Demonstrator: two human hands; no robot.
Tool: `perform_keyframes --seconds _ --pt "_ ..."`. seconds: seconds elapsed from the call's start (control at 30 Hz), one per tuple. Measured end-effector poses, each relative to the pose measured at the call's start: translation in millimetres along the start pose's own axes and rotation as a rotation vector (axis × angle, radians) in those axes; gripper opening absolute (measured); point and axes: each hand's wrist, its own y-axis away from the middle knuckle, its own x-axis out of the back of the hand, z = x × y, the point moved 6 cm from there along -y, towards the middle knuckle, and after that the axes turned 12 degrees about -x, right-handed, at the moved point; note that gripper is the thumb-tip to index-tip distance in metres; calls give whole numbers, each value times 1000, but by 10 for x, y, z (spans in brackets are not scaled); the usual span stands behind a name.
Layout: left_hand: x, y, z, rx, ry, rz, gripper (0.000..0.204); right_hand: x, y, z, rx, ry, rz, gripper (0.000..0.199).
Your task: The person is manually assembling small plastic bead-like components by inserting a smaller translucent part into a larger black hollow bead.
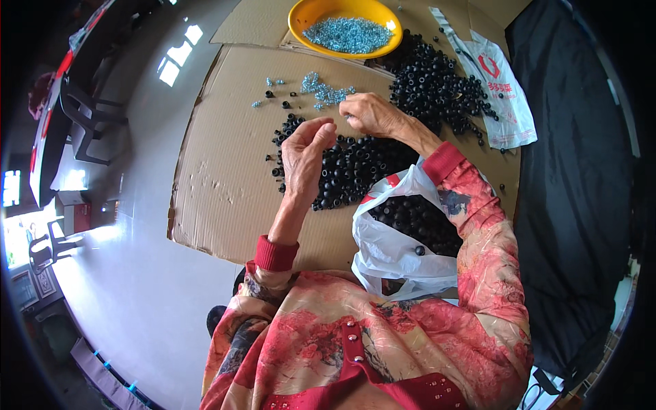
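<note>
Floral jacket (307, 314) nearest; my left hand (304, 154) and right hand (374, 115), fingers narrow, contents unclear, seem to be fitting black beads (352, 171); alignment next.

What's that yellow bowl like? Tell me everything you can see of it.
The yellow bowl is round and wide, with a smooth, slightly shiny, plastic-like look. It stands upright on cardboard, farther away than the left hand and right hand, neither touching it. Many small, shiny, bluish pieces cover its bottom. Black pieces lie close on its right; whether any touch it is unclear.
</note>
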Motion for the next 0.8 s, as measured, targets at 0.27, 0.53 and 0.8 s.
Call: perform_keyframes --seconds 0.27,0.53,0.8 --pt "-162 -70 -359 405 944 112 35 685 2 -332 4 -460 125 19" --pt "868 -464 -137 -4 18 318 28 290 -152 375 -158 -91 210 21" --pt "1117 -638 -85 -181 -606 244 32 180 -134 314 -62 -80 166 12"
